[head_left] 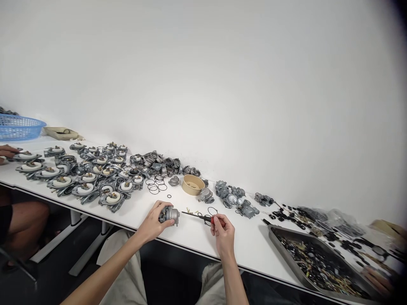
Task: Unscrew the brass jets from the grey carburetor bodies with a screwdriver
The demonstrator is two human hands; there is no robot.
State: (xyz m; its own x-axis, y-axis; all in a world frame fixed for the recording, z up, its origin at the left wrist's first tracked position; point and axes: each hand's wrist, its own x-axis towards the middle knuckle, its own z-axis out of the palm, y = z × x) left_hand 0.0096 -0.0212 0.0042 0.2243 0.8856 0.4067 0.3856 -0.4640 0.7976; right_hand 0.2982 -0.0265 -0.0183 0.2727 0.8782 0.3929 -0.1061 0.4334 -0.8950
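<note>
My left hand (152, 222) is closed around a grey metal carburetor (172, 215), which lies on its side near the table's front edge. In my right hand (223, 233) is a screwdriver (201, 217) with a red handle, its dark shaft pointing left. The screwdriver tip is just short of the carburetor's right end, apart from it. Small brass screws (190, 210) lie behind the shaft. A thin black rubber ring (213, 209) is on the table beside the screwdriver.
Many carburetors with white floats (85, 189) cover the left side. Black O-rings (155, 184), a round tan container (193, 185) and grey float bowls (206, 195) lie behind. A metal tray (305, 271) of small parts stands right. Another person's hand (8, 152) is far left.
</note>
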